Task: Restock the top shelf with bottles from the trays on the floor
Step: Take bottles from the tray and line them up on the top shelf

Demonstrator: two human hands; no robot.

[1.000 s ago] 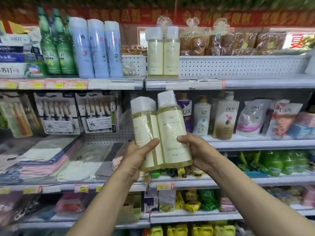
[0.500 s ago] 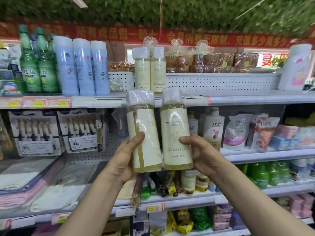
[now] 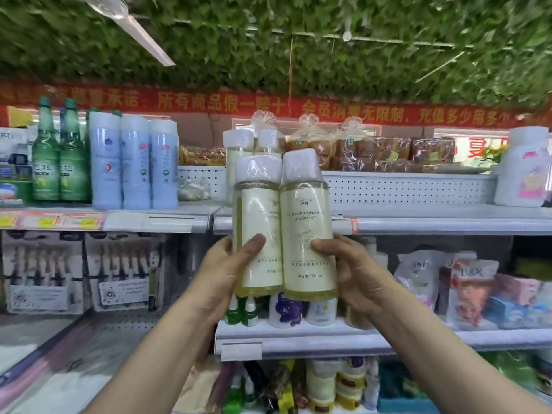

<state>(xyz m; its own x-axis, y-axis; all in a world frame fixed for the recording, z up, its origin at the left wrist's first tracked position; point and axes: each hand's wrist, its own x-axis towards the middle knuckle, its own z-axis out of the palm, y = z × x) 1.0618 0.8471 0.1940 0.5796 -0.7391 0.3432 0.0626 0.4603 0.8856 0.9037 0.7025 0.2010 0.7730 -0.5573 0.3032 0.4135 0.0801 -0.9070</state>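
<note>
My two bottles (image 3: 283, 231) are pale yellow with cream labels and white caps. Green bottles (image 3: 58, 162) and light blue ones (image 3: 134, 165) line my shelf (image 3: 418, 222), grey-white; red banner (image 3: 268, 106), green leaves (image 3: 328, 40) above.

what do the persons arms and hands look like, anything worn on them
Both forearms are bare as far as the view shows, with no sleeves in sight. The left hand and right hand wear no gloves, and no rings, watch or wristband show. The visible thumbnails look short and plain.
</note>
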